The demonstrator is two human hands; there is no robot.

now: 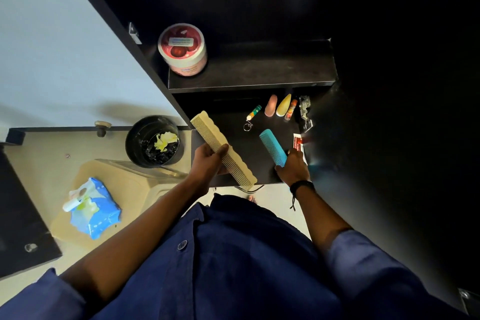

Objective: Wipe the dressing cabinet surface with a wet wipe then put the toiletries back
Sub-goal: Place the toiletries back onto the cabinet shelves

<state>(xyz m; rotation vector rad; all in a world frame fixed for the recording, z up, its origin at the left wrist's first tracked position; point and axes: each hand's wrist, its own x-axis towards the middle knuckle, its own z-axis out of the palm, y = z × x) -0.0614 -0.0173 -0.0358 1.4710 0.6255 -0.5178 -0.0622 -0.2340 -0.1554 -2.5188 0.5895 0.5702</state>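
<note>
Over the desk (241, 145), our left hand (209, 163) is gripping a cream comb (207, 127), our right hand (293, 170) a blue comb (271, 143).

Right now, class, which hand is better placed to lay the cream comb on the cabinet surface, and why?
Left. The left hand already grips the cream comb over the left edge of the cabinet surface. The right hand is busy, holding the end of the blue comb.

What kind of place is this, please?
Probably a home dressing corner: a dark dressing cabinet with a cosmetic jar on its shelf, a cream comb and a blue comb, and a waste bin beside it.
</note>
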